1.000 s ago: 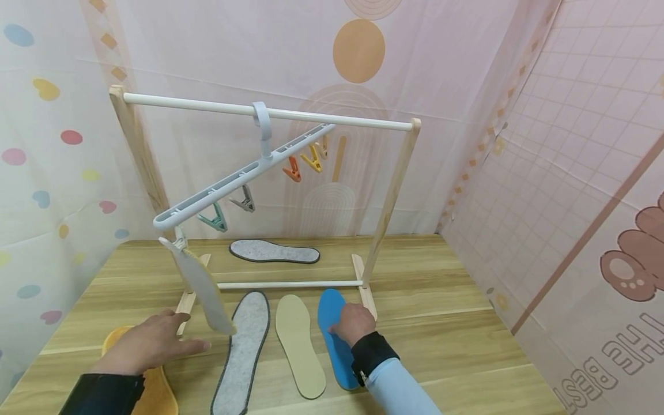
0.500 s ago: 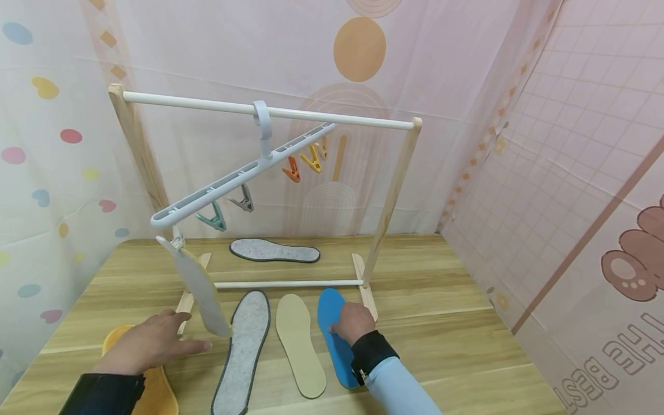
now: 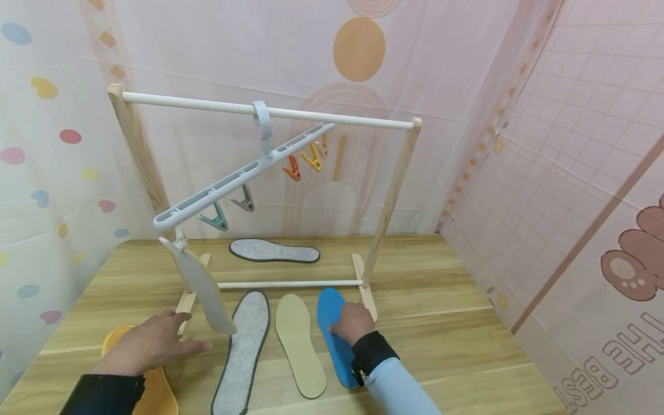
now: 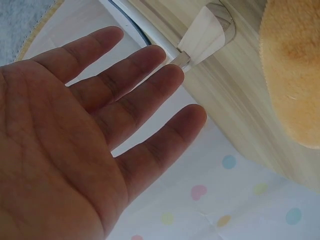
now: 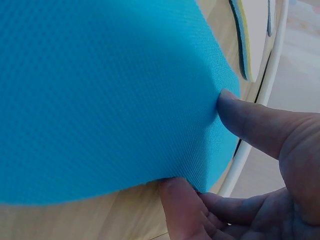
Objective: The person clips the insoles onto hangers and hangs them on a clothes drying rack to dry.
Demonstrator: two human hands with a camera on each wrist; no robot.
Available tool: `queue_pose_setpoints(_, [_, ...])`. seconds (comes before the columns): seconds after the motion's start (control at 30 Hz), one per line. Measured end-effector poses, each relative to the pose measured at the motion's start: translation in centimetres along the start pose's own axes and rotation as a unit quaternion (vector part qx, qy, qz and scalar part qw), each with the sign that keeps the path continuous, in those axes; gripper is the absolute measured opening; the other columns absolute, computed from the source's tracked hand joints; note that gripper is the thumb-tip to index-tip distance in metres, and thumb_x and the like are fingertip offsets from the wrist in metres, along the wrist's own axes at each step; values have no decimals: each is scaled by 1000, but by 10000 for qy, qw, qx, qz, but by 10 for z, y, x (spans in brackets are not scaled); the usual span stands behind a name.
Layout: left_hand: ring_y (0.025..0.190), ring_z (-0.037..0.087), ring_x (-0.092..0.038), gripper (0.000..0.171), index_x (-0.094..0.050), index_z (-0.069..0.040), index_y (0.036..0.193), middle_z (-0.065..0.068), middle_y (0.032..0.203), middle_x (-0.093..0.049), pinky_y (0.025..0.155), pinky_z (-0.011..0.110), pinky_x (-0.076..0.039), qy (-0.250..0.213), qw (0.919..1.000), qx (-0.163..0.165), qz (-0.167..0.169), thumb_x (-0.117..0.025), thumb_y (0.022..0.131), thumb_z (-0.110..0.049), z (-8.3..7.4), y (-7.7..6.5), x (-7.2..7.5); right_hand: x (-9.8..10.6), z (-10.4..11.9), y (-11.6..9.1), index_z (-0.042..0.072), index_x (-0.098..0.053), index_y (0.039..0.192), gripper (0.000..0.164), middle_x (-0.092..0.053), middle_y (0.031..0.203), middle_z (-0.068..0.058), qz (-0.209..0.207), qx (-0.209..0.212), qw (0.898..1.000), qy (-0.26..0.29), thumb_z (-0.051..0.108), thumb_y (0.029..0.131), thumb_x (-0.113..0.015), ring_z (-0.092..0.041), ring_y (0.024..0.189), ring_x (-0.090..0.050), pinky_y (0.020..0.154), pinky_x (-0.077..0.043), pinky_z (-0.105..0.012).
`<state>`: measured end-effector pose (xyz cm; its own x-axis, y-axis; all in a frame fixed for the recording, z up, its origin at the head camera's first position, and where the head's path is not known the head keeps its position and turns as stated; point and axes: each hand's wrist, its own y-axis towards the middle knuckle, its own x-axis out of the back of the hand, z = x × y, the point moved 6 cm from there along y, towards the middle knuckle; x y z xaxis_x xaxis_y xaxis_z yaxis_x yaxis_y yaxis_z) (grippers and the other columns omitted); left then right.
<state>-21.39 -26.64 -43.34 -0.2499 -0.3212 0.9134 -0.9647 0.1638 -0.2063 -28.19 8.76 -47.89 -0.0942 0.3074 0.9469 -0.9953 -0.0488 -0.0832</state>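
Observation:
My right hand point(image 3: 355, 323) pinches the edge of a blue insole point(image 3: 328, 314) lying on the table; in the right wrist view the thumb presses on its top and the fingers are at its edge. My left hand point(image 3: 150, 340) holds nothing; its fingers are spread and relaxed in the left wrist view. Below it lies a fuzzy orange insole point(image 3: 155, 392), partly hidden by the hand and wrist. A pale insole point(image 3: 204, 294) hangs from a clip at the near end of a light grey clip hanger point(image 3: 233, 180).
The hanger hooks over the white top rod point(image 3: 197, 104) of a wooden-legged rack. Several clips, such as a green clip point(image 3: 217, 219), hang from it. A cream insole point(image 3: 301, 346) and a grey felt insole point(image 3: 249, 340) lie in front; another grey insole point(image 3: 275, 251) lies behind.
The hanger's near end and the insole hanging from it sway slightly, left and then back right. Both hands stay in place.

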Motion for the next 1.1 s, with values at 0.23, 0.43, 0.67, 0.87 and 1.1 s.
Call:
queue_pose_setpoints(0.23, [99,44,-61,96,-53,18,126,37,114,-56,75,57,-52,-35,10000,12,-6,-72,79,-64,-2,-1,1,1,0,0,-8,-65,97,47,-60,80,-15,-61,-41,9999,128,27,75,-87,-27,71,-59,66,-53,-43])
queue_pose_setpoints(0.43, [103,48,-59,95,-54,16,126,38,117,-55,77,59,-51,21,10000,-44,-71,-71,79,-65,-2,-3,1,1,-1,0,-9,-63,101,51,-60,81,-16,-87,-96,9997,201,27,74,-88,-28,72,-60,66,-54,-44])
queue_pose_setpoints(0.67, [106,51,-57,96,-54,16,127,39,119,-54,79,61,-50,11,10000,-16,-29,-71,79,-65,-2,-2,1,2,-1,-2,-10,-63,103,51,-60,84,-17,-59,-133,9996,244,25,75,-87,-30,77,-61,68,-54,-45])
queue_pose_setpoints(0.87, [106,50,-57,95,-54,16,126,38,118,-55,79,60,-50,11,10000,-58,-76,-71,80,-65,-2,-2,2,4,-1,-4,-11,-58,113,62,-61,89,-20,-87,-176,9992,342,26,74,-88,-33,81,-62,70,-54,-47])
queue_pose_setpoints(1.1, [105,50,-57,94,-55,16,125,37,117,-56,79,60,-50,35,9999,-79,-114,-70,79,-65,-2,-2,2,3,-2,-3,-9,-52,116,67,-60,85,-19,-246,-143,9982,533,24,72,-90,-32,74,-62,65,-53,-46])
